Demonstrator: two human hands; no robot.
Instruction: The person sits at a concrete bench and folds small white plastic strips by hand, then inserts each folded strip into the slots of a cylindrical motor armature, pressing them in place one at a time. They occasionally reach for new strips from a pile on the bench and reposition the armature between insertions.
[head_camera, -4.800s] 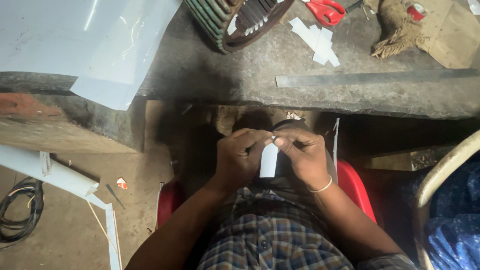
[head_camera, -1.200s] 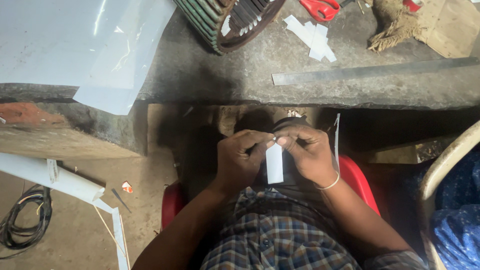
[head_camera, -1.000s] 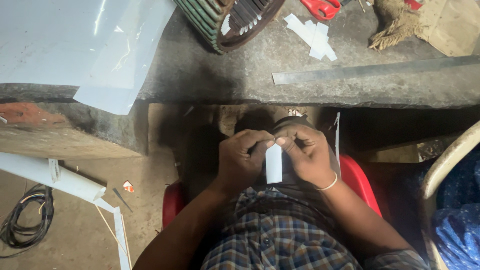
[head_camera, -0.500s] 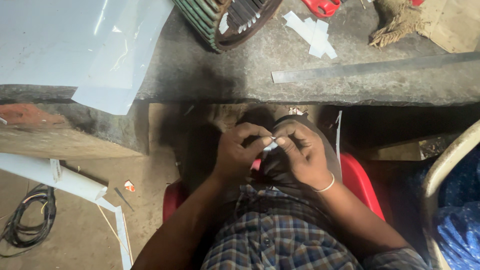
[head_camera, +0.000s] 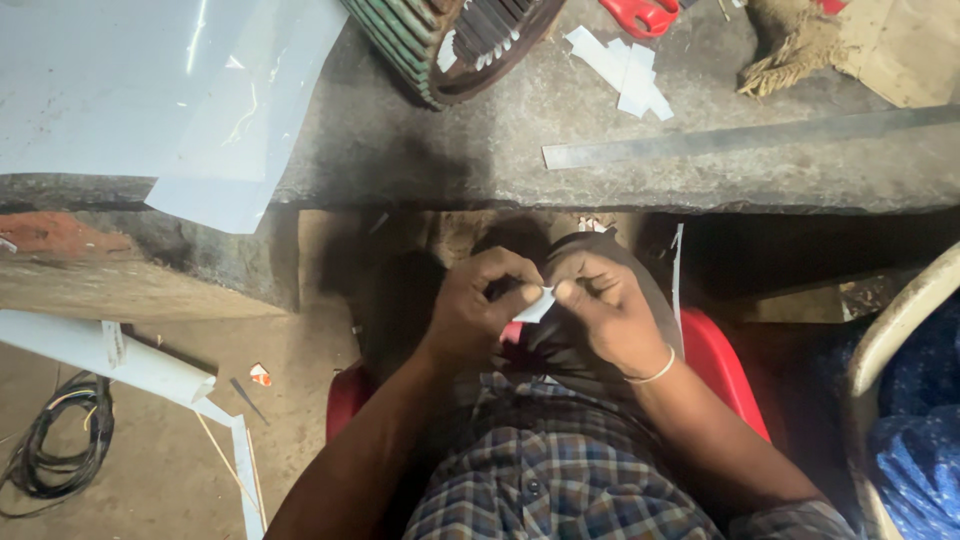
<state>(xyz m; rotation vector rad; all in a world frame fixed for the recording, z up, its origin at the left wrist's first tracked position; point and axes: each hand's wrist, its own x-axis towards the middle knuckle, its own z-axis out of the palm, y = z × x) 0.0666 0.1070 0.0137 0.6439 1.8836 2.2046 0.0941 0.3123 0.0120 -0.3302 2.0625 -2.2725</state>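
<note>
Small white paper strip (head_camera: 535, 306), pinched between both hands over the lap, just under the edge of the grey stone bench (head_camera: 420, 150). Left hand (head_camera: 480, 310) grasping the strip's near end between thumb and forefinger, other fingers curled in. Right hand (head_camera: 605, 310) clamped on the far end the same way, thin bangle (head_camera: 652, 372) on the wrist. Strip mostly hidden by the fingertips, only a short bent piece showing; crease or fold line not clear enough to tell.

For a clean fold, probably best to keep both pinches close together, press the thumbs flat along the bend, and hold the edges squared before squeezing; a twisted grip would likely leave a crooked crease in so thin a piece.

Below the hands, checked shirt (head_camera: 560, 470) and a red stool (head_camera: 725, 365) seat. Up on the bench: more cut white strips (head_camera: 620, 70) lying loose, a long metal ruler (head_camera: 750, 140) flat near the edge, red-handled scissors (head_camera: 640, 15) at the top, a green ribbed motor stator (head_camera: 440, 45) with slots showing, and a large pale sheet (head_camera: 150, 90) hanging over the left edge. On the floor to the left, a rolled white sheet (head_camera: 110, 355) and a coil of black cable (head_camera: 55, 450).
</note>
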